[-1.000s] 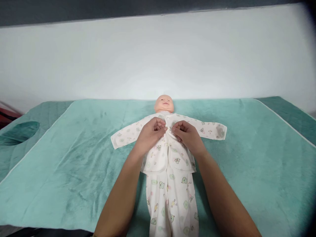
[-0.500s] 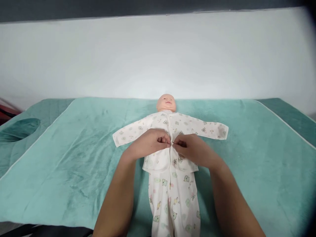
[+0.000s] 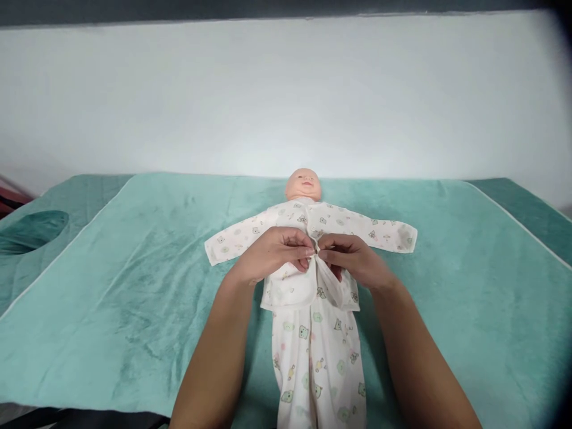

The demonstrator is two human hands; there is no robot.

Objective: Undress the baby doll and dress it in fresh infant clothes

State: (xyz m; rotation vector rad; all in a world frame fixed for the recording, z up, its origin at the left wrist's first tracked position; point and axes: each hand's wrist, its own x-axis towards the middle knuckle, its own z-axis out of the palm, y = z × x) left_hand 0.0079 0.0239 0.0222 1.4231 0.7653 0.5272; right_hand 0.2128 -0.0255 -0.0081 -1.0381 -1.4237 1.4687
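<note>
A baby doll (image 3: 304,183) lies on its back, dressed in a white printed baby shirt (image 3: 288,292) and matching trousers (image 3: 319,363). Over the middle of its chest, my left hand (image 3: 286,250) pinches one front edge of the shirt between thumb and fingers. My right hand (image 3: 353,256) pinches the opposite edge, its fingertips almost meeting the left ones. The cloth is lifted there, and below the hands the shirt front parts in a narrow gap. Whatever fastening sits between the fingertips is too small to make out.
A green plush cover (image 3: 147,298) spreads under the doll over a padded surface. At its left lies an oval hole (image 3: 33,231) in the padding. Behind stands a white wall (image 3: 286,95). Something red (image 3: 11,196) shows at the left edge, dark straps at the lower left.
Both hands have risen slightly with the shirt edges, lifting the cloth. The right shirt flap below them has folded open. The view has shifted a little.
</note>
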